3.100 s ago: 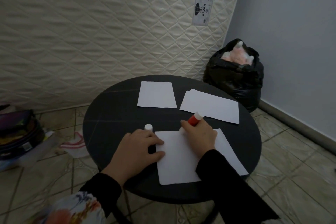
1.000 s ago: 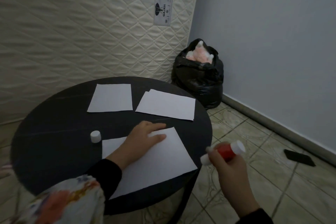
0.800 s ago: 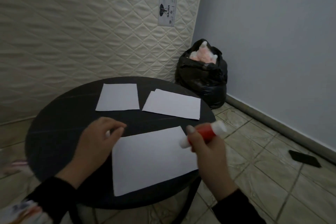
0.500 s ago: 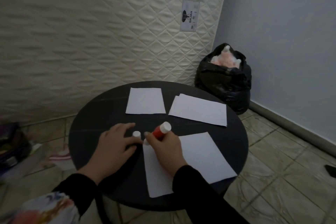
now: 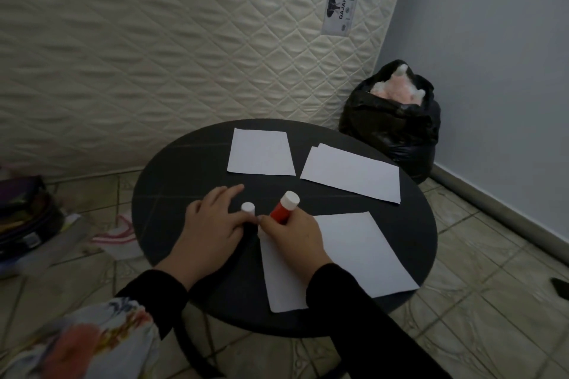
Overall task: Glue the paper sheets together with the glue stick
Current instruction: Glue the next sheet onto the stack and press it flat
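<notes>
**Glue stick held at the near sheet's far-left corner, cap standing beside the left hand**

A person sits at a round black table (image 5: 184,181). The right hand (image 5: 292,237) has its fingers curled round a red glue stick (image 5: 281,209). The stick's long axis tilts up and away from the person, with its white base end high and its working end down, hidden under the fingers at the far-left corner of the near paper sheet (image 5: 348,255). Whether the glue touches the paper cannot be seen.

The left hand (image 5: 212,224) lies on the table just left of that corner, fingers loosely spread, holding nothing. The small white cap (image 5: 248,208) stands upright just beside its fingertips, between the two hands.

Two more papers lie toward the table's far edge: a squarish sheet (image 5: 261,152) at the far middle, and a paired stack (image 5: 351,174) toward the far right edge, well apart from both hands.

The near sheet runs from the right hand toward the table's near right edge, so a glue stroke would likely travel that way. The right hand is already on the stick; the left is nearer the cap and free to steady the sheet.
</notes>
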